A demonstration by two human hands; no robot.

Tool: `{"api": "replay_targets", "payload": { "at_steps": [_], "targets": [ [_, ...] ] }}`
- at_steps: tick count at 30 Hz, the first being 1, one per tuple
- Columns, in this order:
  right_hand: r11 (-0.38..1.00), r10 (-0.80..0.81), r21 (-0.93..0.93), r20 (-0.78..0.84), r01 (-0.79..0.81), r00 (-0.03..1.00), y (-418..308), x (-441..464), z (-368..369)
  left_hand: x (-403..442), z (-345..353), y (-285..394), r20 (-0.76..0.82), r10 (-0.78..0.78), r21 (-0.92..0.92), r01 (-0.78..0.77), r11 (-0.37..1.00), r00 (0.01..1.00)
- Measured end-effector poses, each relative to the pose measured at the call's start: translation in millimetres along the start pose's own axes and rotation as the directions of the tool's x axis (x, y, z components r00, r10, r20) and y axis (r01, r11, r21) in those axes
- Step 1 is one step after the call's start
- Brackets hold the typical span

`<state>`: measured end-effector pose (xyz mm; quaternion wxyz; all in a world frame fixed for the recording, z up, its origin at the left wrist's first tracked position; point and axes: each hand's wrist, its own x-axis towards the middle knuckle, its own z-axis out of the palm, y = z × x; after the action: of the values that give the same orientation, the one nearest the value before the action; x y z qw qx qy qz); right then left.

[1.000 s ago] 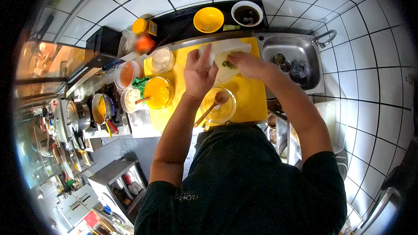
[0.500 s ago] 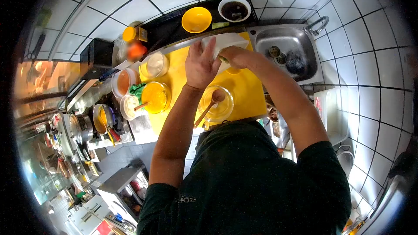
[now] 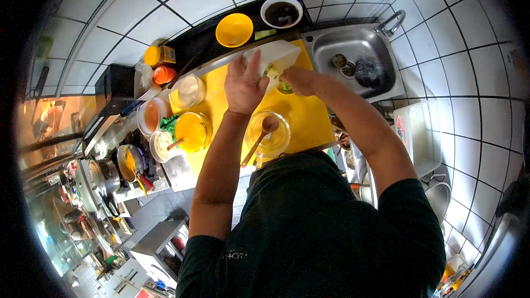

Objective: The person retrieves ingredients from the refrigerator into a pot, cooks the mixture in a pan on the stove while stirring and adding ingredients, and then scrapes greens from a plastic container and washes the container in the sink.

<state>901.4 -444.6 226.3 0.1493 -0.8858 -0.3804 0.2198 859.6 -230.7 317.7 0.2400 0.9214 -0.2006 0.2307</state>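
Note:
A white cutting board [image 3: 284,51] is tilted over the yellow work surface [image 3: 309,127]. My left hand [image 3: 245,89] grips its left edge, with two fingers standing up along it. Chopped pale green food [image 3: 271,70] lies at the board's lower end. There my right hand [image 3: 299,81] is closed, its fingertips against the food; anything inside them is hidden. Just below sits a small yellow bowl [image 3: 285,91] with green bits in it. Nearer my body, a wooden spoon [image 3: 255,149] rests across a clear glass bowl [image 3: 282,142].
Left of my arm stand a bowl of yellow mixture [image 3: 193,132], a jar of white contents [image 3: 189,89] and an orange-filled tub [image 3: 150,117]. Along the back are a yellow bowl [image 3: 234,30] and a bowl of dark liquid [image 3: 281,12]. A steel sink [image 3: 331,44] is at right.
The white board has tilted, its lower end now showing chopped green food. My right hand has shifted slightly down the board, and the small yellow bowl now shows green bits.

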Motion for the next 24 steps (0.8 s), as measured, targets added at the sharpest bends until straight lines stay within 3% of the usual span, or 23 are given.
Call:
{"api": "replay_targets", "payload": {
  "at_steps": [1,4,7,10,13,16,19,22,24],
  "targets": [
    [1.000,-0.004,-0.007,0.024,0.004,1.000,0,-3,-2,0,0,-1,0.003,-0.014,0.004,0.013,1.000,1.000],
    [0.999,-0.039,0.031,-0.155,0.044,0.987,-12,-19,-11,-2,2,-4,0.001,-0.045,0.011,0.045,0.999,0.999],
    [0.995,-0.093,-0.052,-0.220,0.084,0.971,-18,-9,-12,0,2,-6,-0.008,-0.048,-0.014,0.048,0.999,0.999],
    [0.922,-0.373,-0.321,-0.590,0.217,0.716,-12,13,14,3,0,-5,-0.025,-0.033,-0.056,0.031,0.998,0.999],
    [0.977,-0.177,-0.171,-0.331,0.126,0.927,-17,25,18,4,-3,-3,-0.012,-0.040,-0.064,0.039,0.997,0.999],
    [0.994,0.004,-0.103,-0.340,-0.042,0.940,-18,25,26,5,-7,-2,-0.043,-0.038,-0.091,0.034,0.995,0.998],
    [0.976,-0.006,-0.209,-0.330,-0.067,0.944,-19,22,27,1,-5,2,-0.015,-0.021,-0.094,0.019,0.995,1.000],
    [0.964,0.132,-0.200,-0.221,-0.177,0.966,-28,19,22,-4,-5,7,-0.001,-0.041,-0.085,0.040,0.996,0.999],
    [0.965,0.098,-0.219,-0.215,-0.146,0.972,-33,7,23,-6,-5,5,-0.009,-0.033,-0.062,0.033,0.998,0.999]
  ]
}}
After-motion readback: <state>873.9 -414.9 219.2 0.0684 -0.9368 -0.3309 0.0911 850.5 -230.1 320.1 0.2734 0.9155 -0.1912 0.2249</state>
